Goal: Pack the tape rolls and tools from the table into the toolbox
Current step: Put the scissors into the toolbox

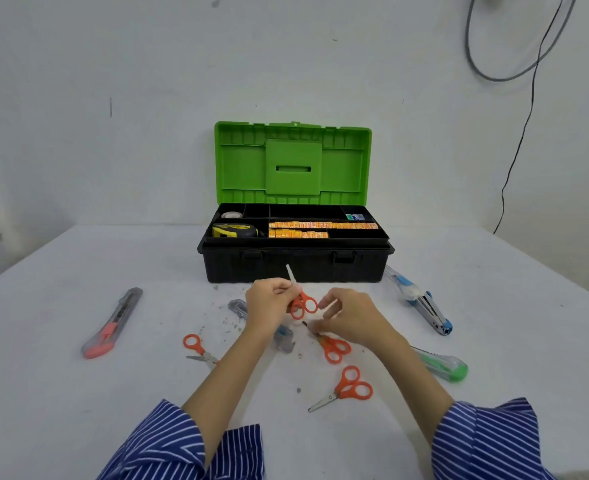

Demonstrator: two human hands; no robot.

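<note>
left hand (269, 303) fingers clamp orange scissors (301, 303) | right hand (350, 318) fingers loose, just beside

I see my left hand (269, 303) pinching orange scissors (300, 299), blade tip up, just before the open toolbox (295, 261). My right hand (352, 318) touches a second pair (331, 346) lying on the tabletop (78, 393); its fingers look loosely curled.

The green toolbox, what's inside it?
The toolbox tray holds a yellow tape measure, a tape roll, orange packets and a small box. Below the tray is hidden.
</note>
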